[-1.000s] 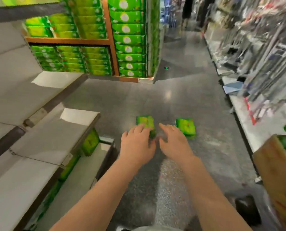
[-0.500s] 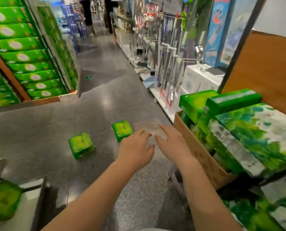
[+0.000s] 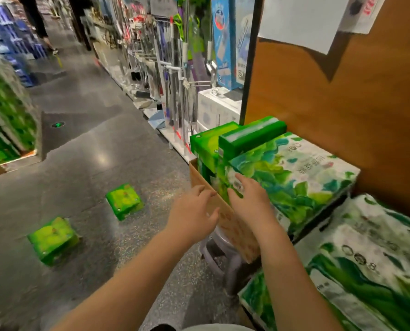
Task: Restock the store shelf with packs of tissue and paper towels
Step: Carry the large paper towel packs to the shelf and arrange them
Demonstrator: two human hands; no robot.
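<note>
Both hands are out with loose fingers, holding nothing: left hand (image 3: 194, 212) beside the cardboard box (image 3: 232, 225), right hand (image 3: 251, 201) touching the big green tissue pack (image 3: 294, 173) on top. Two small packs (image 3: 124, 201) sit on the floor (image 3: 91, 151).

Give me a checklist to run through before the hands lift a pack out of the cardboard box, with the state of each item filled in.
1. Right hand on the big pack: ok, its straight fingers touch the front edge.
2. Left hand on the pack: not ok, it hovers open beside the cardboard box, holding nothing.
3. Firm hold on the pack: not ok, no fingers are curled round it.
4. Top of the pack free: cannot tell, a green box stands at its far corner, perhaps on it.
5. Floor clear for carrying: not ok, two small green packs lie on the floor.
6. Box steady: cannot tell, it seems to sit on a stool.
</note>
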